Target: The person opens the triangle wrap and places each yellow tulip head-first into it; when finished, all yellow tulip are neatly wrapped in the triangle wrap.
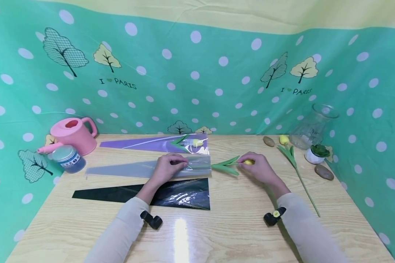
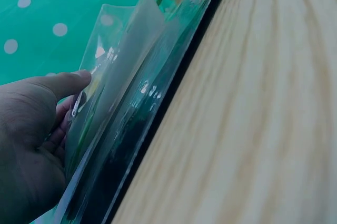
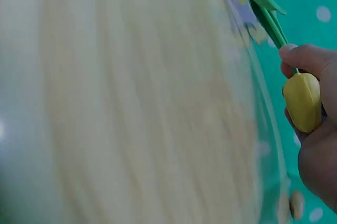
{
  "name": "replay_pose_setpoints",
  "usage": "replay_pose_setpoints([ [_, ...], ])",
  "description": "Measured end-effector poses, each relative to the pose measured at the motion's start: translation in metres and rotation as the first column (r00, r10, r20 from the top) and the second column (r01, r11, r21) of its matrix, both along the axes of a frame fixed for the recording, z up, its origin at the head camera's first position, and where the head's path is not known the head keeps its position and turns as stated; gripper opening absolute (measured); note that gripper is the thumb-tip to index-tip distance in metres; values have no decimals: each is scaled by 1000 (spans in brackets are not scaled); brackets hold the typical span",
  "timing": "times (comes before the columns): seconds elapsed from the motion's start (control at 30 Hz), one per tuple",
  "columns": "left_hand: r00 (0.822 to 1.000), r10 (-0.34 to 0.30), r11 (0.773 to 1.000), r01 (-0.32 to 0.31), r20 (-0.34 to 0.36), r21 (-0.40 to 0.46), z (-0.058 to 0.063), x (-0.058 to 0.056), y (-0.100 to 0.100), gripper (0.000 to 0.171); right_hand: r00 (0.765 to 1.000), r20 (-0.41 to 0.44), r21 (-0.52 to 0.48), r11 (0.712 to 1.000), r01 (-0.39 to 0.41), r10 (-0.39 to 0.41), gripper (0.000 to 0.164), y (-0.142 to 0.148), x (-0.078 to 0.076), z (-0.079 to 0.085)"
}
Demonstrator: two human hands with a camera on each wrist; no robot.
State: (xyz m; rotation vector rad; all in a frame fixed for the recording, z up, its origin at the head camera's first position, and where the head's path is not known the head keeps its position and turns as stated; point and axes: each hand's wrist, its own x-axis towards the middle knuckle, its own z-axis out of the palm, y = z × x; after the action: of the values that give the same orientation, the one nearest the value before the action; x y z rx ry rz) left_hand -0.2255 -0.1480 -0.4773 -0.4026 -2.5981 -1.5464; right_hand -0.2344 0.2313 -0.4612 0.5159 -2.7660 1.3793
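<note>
My right hand (image 1: 257,167) pinches a yellow tulip (image 3: 303,101) by its stem, just under the bloom. The tulip's green leaves (image 1: 226,167) stand outside the wide end of a greyish clear flower sleeve (image 1: 118,168), and its stem shows through the film. With thumb and fingers, my left hand (image 1: 168,166) pinches the sleeve's upper film, which rises from the table in the left wrist view. Behind it lies a purple sleeve (image 1: 138,144) with another yellow tulip (image 1: 197,143) inside. A black sleeve (image 1: 191,195) lies nearer me, partly under my left forearm.
A pink watering can (image 1: 80,137) and a blue lidded jar (image 1: 71,160) stand at the left. On the right are a loose tulip (image 1: 296,166), a glass vase (image 1: 307,131), a small potted succulent (image 1: 316,154) and stones (image 1: 324,172). A dotted curtain (image 1: 197,73) surrounds the table.
</note>
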Motion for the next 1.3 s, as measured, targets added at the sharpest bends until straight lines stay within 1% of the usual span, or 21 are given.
replay_pose_setpoints([
  [0.13, 1000, 1, 1000, -1, -5, -6, 1, 0, 0, 14, 1000, -6, -16, 1000, 0, 0, 11, -21, 1, -2],
  [0.27, 1000, 0, 1000, 0, -1, -9, 2, 1, 0, 14, 1000, -2, -9, 1000, 17, -17, 11, -41, 0, -4],
  [0.4, 1000, -2, 1000, 2, -8, -11, 0, 0, 0, 14, 1000, -6, -9, 1000, 19, -19, 11, -57, -1, -6],
  [0.57, 1000, -5, 1000, 5, -9, -12, -1, -1, 0, 14, 1000, -15, -6, 1000, 9, -9, 10, -69, -2, -11],
  [0.77, 1000, -1, 1000, 1, 0, -11, -2, 0, -1, 14, 1000, -25, 9, 1000, 12, -12, 11, -77, -1, -18],
  [0.9, 1000, -1, 1000, 1, 3, -14, -1, 1, -2, 14, 1000, -8, 10, 1000, 19, -19, 12, -77, 0, -18],
  [1.03, 1000, -3, 1000, 4, 14, -17, -1, 1, -2, 14, 1000, 28, -3, 1000, 14, -14, 18, -71, 2, -14],
  [1.2, 1000, -2, 1000, 2, 11, -12, -1, 1, -2, 13, 999, 54, -39, 999, 4, -2, 31, -53, 3, -4],
  [1.3, 1000, -3, 1000, 3, 8, -11, -1, 1, -2, 13, 998, 68, -52, 999, 3, 0, 35, -38, 2, -1],
])
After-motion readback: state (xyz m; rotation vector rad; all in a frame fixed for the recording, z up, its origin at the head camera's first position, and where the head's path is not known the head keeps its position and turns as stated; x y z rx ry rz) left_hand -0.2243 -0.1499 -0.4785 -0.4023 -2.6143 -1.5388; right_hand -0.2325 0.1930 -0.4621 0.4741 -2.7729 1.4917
